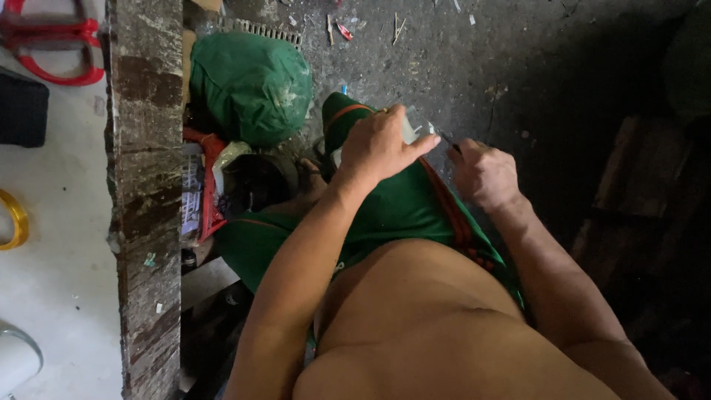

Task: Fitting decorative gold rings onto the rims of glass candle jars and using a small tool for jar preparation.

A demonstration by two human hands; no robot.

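My left hand [379,147] is closed around a small pale, whitish object [409,130] held over my knee, with the index finger stretched along it. My right hand [483,174] is curled into a fist on a thin dark tool [447,140] whose tip meets the pale object. Both hands hover above my green shorts with orange trim [400,211]. Most of the pale object is hidden behind my left hand, so its kind cannot be told.
A worn wooden workbench edge [144,170] runs down the left, with a white top [59,222] carrying a red-handled tool [52,37] and a yellow ring [15,218]. A green bag [252,85] and red crate [211,185] sit below. Littered concrete floor [459,52] lies ahead.
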